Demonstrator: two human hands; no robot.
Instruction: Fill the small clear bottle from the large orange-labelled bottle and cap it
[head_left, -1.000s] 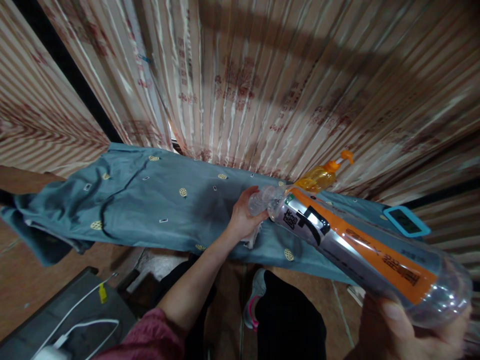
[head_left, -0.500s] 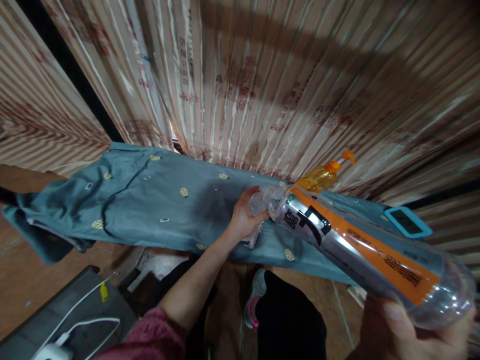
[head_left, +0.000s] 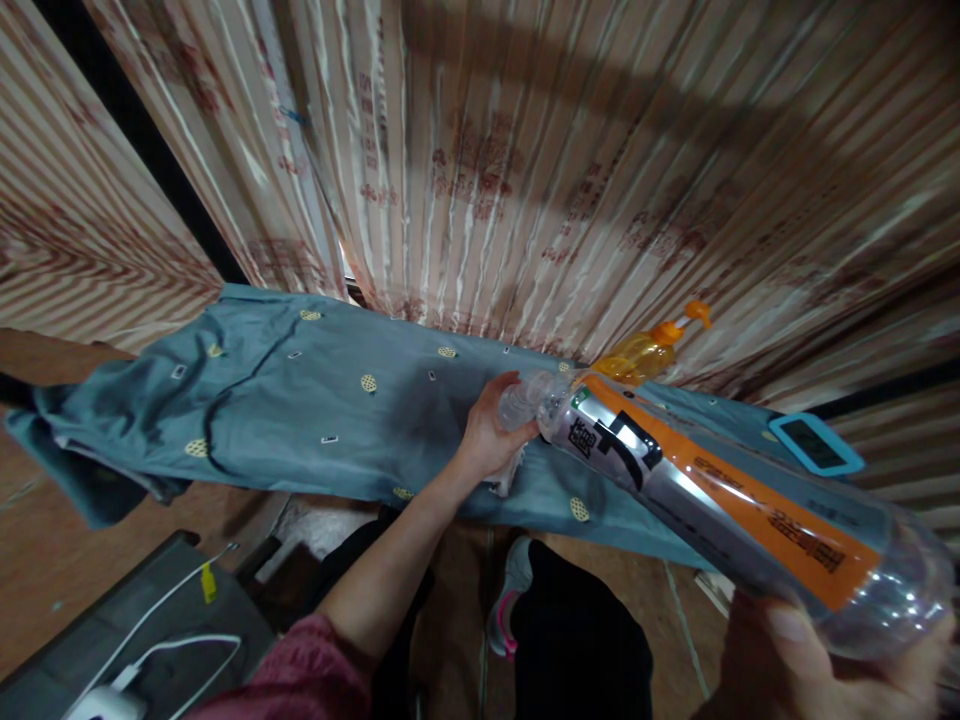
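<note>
A large clear plastic bottle (head_left: 720, 490) with an orange and silver label slants across the right side, its narrow end toward the middle. My right hand (head_left: 840, 665) is closed around its broad base at the lower right. At the narrow end, my left hand (head_left: 491, 430) is wrapped round a clear ridged plastic piece (head_left: 519, 402), which meets the bottle; whether it is a cup or another bottle I cannot tell. Some whitish, crumpled material (head_left: 510, 475) shows just below my left hand. The bottle looks empty.
A blue-green cloth with pineapple prints (head_left: 360, 430) covers a long bench against a striped curtain (head_left: 480, 180). On it are a yellow pump bottle (head_left: 637, 358) and a blue-framed device (head_left: 816, 444). A dark stool (head_left: 187, 590) with white cables (head_left: 165, 640) stands at the lower left.
</note>
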